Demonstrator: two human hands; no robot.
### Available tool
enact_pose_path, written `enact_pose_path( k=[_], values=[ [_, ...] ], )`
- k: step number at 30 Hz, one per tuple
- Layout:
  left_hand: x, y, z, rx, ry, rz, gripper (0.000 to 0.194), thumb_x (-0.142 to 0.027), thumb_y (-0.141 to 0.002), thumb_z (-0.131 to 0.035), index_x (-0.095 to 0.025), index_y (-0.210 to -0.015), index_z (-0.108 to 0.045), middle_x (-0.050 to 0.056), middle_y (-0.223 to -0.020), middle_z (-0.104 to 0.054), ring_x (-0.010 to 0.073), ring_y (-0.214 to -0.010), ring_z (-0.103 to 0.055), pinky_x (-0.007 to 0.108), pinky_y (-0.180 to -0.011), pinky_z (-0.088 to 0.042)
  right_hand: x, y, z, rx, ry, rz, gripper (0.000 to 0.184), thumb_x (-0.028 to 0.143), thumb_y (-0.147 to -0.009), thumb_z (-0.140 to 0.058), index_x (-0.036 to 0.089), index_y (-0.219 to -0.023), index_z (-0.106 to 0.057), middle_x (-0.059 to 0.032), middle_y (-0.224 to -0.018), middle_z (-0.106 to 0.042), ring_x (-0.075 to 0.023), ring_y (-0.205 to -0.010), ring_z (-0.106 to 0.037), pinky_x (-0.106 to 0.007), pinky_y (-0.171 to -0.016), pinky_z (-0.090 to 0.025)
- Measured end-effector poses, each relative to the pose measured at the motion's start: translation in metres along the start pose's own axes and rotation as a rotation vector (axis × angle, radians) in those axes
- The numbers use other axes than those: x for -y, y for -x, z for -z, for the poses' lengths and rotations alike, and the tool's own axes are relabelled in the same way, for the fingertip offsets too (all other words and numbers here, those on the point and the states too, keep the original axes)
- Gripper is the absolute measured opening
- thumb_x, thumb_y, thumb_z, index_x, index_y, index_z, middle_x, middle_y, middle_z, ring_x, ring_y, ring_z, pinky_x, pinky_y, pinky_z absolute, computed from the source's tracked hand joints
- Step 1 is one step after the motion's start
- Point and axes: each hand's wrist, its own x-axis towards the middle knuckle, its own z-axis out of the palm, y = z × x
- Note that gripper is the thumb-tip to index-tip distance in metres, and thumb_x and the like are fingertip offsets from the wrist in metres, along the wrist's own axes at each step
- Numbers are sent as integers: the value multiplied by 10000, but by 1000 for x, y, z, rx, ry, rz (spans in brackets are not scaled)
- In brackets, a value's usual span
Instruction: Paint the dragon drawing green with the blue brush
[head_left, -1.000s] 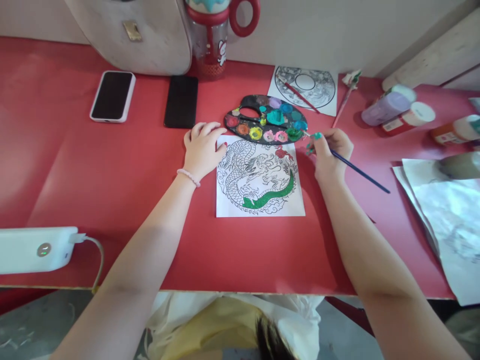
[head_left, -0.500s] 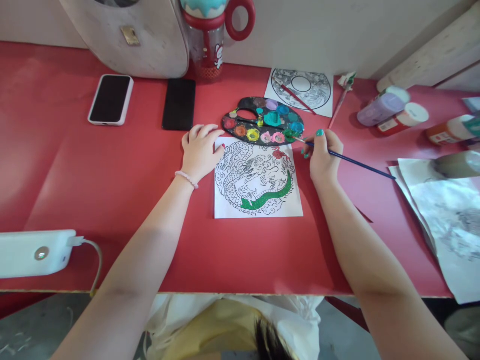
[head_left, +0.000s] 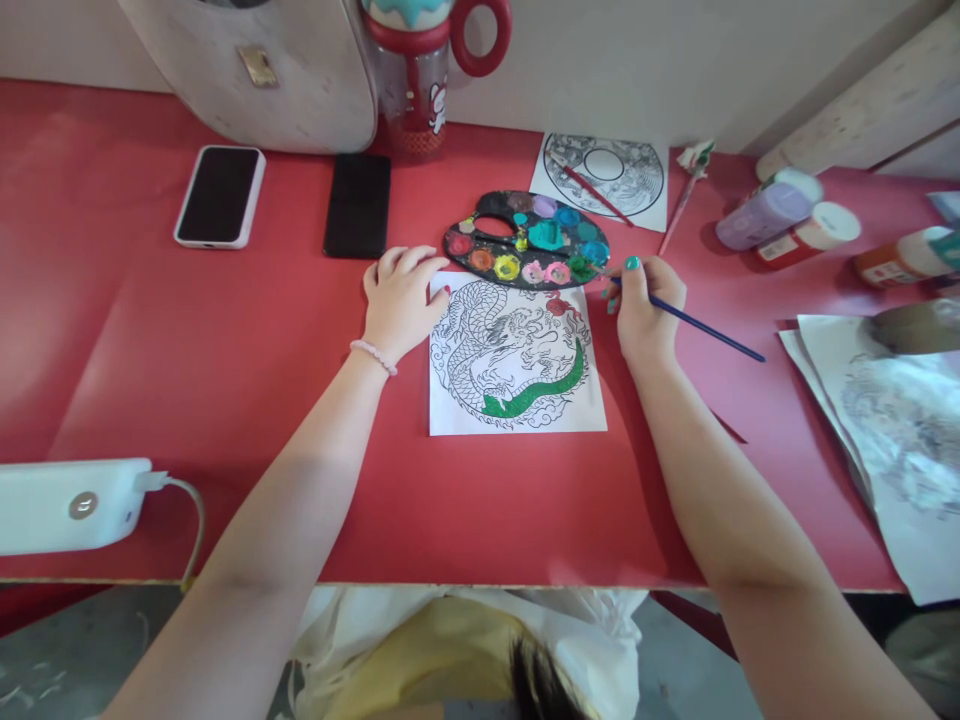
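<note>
A white sheet with a dragon drawing (head_left: pixel 517 358) lies on the red table (head_left: pixel 225 380); part of the dragon's tail is painted green. My left hand (head_left: pixel 401 300) rests flat on the sheet's upper left corner, fingers loosely curled. My right hand (head_left: pixel 646 310) grips a thin blue paintbrush (head_left: pixel 705 327), its tip at the green paint on the black palette (head_left: pixel 526 241), which lies just beyond the sheet.
Two phones (head_left: pixel 220 194) (head_left: pixel 358 204), a bag and a red-handled bottle (head_left: pixel 420 70) stand at the back. A second drawing (head_left: pixel 604 176) with a red brush lies behind the palette. Paint bottles (head_left: pixel 768 212) and more sheets (head_left: pixel 892 430) are at right. A white power bank (head_left: pixel 71 505) sits front left.
The brush handle has tilted a little lower at the right, its tip staying at the palette's green paint. My left hand has not moved.
</note>
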Motion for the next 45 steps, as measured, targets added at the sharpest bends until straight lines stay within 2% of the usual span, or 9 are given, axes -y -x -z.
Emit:
enact_pose_path(
  k=[10,17,22,25,26,31,32,35,45],
  values=[
    [0,0,0,-2,-4,0,340,-257,-887,-558,-411,-1181,-631,-16,-1375,-580,333,-1329,-413,603,-1105,-315,-6,-2,1,63,-2,10,260,376,-918,-590,213,-716,-587,-9,-588,-570,-112,-501,-432,-317,-504,-304],
    [1,0,-1,-4,2,-2,338,-266,-888,-562,-411,-1186,-629,-14,-1375,-581,331,-1328,-413,602,-1111,-305,-2,0,4,-40,-98,-39,279,375,-913,-526,229,-678,-566,-2,-550,-509,-121,-470,-414,-334,-491,-262],
    [2,0,-1,-5,-1,-8,347,-273,-886,-567,-416,-1196,-628,-16,-1378,-580,339,-1325,-413,608,-1108,-307,10,9,3,-24,-143,-11,247,334,-857,-594,244,-644,-506,17,-550,-473,-120,-487,-409,-317,-500,-280],
    [2,-1,-1,2,-6,-3,356,-270,-888,-561,-427,-1202,-621,-24,-1380,-577,337,-1330,-407,606,-1108,-309,26,23,-4,82,-87,12,287,357,-805,-670,238,-618,-487,37,-528,-457,-110,-477,-374,-291,-479,-284],
    [1,-1,0,4,-9,0,356,-267,-889,-556,-428,-1200,-621,-26,-1379,-575,335,-1330,-406,605,-1108,-310,32,29,-7,175,-81,6,297,380,-799,-687,237,-630,-489,39,-535,-464,-112,-484,-392,-283,-476,-293],
    [1,-1,0,7,3,7,360,-257,-887,-554,-431,-1195,-622,-28,-1378,-573,337,-1336,-402,607,-1114,-299,61,59,-20,876,-255,-18,386,538,-900,-557,212,-696,-528,38,-527,-502,-92,-459,-428,-253,-451,-324],
    [1,-1,0,9,9,8,362,-256,-887,-555,-429,-1198,-622,-27,-1384,-570,340,-1340,-397,608,-1118,-291,65,63,-22,962,-254,-9,393,533,-903,-557,204,-689,-530,32,-543,-515,-90,-475,-437,-249,-463,-335],
    [2,-1,-1,14,16,9,366,-255,-885,-560,-422,-1205,-622,-25,-1394,-563,347,-1351,-383,614,-1126,-275,71,69,-25,1023,-212,60,392,486,-877,-617,190,-642,-512,26,-575,-508,-86,-517,-432,-238,-482,-332],
    [2,-1,-2,16,0,12,362,-261,-893,-560,-432,-1207,-616,-32,-1390,-563,340,-1350,-381,613,-1128,-286,62,71,-29,961,-115,112,397,425,-877,-636,201,-617,-436,42,-589,-458,-83,-529,-386,-242,-505,-302]
  ],
)
